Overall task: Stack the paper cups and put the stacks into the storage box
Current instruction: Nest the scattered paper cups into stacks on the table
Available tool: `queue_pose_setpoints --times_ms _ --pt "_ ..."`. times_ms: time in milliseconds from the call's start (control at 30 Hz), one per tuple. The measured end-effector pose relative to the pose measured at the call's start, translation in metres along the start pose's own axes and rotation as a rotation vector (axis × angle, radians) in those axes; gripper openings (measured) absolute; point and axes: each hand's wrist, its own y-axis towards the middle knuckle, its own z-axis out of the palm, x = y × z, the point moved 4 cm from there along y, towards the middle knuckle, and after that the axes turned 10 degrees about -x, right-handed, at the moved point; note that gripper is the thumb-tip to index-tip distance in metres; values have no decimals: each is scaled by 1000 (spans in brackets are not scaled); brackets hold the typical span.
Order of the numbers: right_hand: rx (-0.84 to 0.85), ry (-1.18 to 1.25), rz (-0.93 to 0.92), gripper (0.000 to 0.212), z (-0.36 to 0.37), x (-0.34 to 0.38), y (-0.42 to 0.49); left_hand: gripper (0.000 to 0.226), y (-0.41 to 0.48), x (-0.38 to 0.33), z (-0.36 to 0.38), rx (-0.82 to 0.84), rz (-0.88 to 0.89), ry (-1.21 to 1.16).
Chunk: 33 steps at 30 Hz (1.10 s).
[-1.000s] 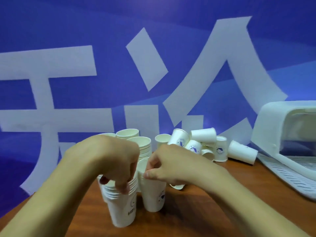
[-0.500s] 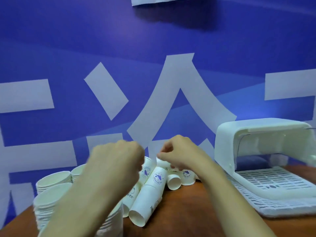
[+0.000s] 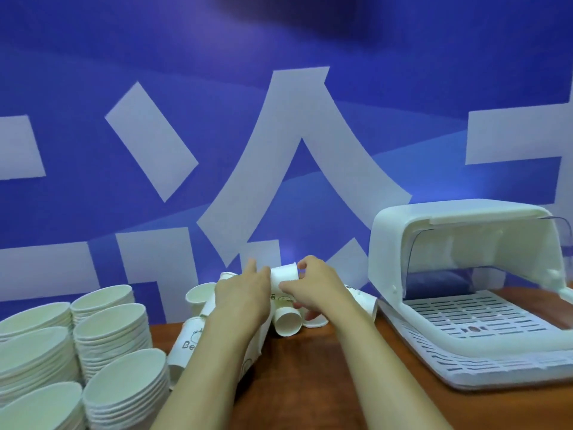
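Note:
A white paper cup lies sideways between my hands above a heap of loose paper cups at the back middle of the table. My right hand pinches this cup at its right end. My left hand holds its left end, fingers wrapped over it. Several tall stacks of nested cups stand at the left. The white storage box, lid raised, sits at the right with its slotted floor bare.
A brown wooden table carries everything. A blue wall with large white shapes rises right behind the cups. More loose printed cups lie under my left forearm.
Both hands have reached forward to the loose heap and taken up one cup between them. The view has swung right and down, so the stacks sit at the left.

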Motion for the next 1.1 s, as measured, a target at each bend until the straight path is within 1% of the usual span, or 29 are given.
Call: queue_pose_setpoints --times_ms 100,200,267,467,633,867,1000,1100 --pt "-11 -71 -10 45 8 -3 -2 49 1 5 6 -61 -1 21" --pt "-28 -90 -16 43 12 -4 -1 36 1 10 6 -123 -31 74" --pt "-42 -91 -15 41 12 -3 -1 32 1 13 4 -145 -59 90" --pt "-144 -72 -21 45 8 -4 0 30 1 22 7 -100 -118 101" --pt "-233 -56 -51 44 1 -2 0 28 -1 30 0 -151 -168 50" --pt "-394 -65 -136 47 -23 17 -7 24 -6 24 -43 -272 -183 -20" --pt "-422 -29 -165 48 -41 38 -15 29 -8 11 -78 -406 -127 -120" --pt "-409 -7 -202 42 -48 56 -23 29 -15 5 -99 -467 -97 -204"
